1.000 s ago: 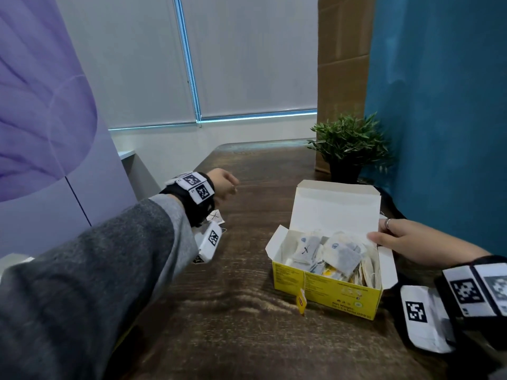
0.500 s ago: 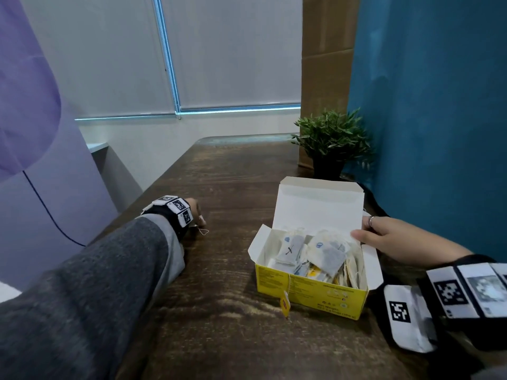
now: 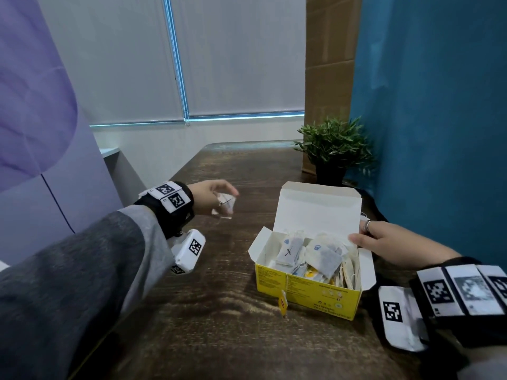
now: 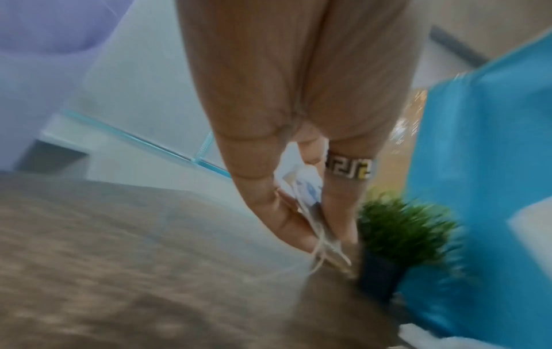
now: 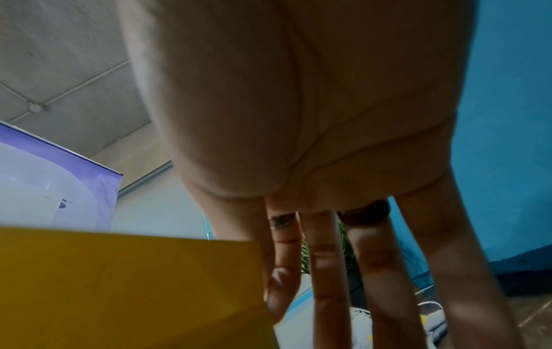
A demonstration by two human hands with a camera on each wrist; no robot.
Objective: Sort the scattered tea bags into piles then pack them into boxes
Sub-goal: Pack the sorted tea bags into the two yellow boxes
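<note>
A yellow box (image 3: pixel 307 296) stands open on the dark wooden table (image 3: pixel 208 325), lid flap up, with several tea bags (image 3: pixel 315 253) inside. One yellow tag (image 3: pixel 282 306) dangles over its front wall. My left hand (image 3: pixel 219 197) hovers above the table left of the box and pinches a white tea bag (image 3: pixel 226 205) between thumb and fingers; the left wrist view shows the same tea bag (image 4: pixel 310 203) with its string hanging. My right hand (image 3: pixel 384 242) rests with straight fingers on the box's right rim; the box wall (image 5: pixel 134 288) fills the lower left of the right wrist view.
A small potted plant (image 3: pixel 333 149) stands behind the box by a cardboard column (image 3: pixel 329 78). A blue partition (image 3: pixel 439 119) bounds the right side, and a purple panel (image 3: pixel 35 105) the left. The table's left edge runs under my left forearm.
My left hand dropped to the table's left edge, then came up and rightward holding a tea bag. The right hand stayed on the box rim.
</note>
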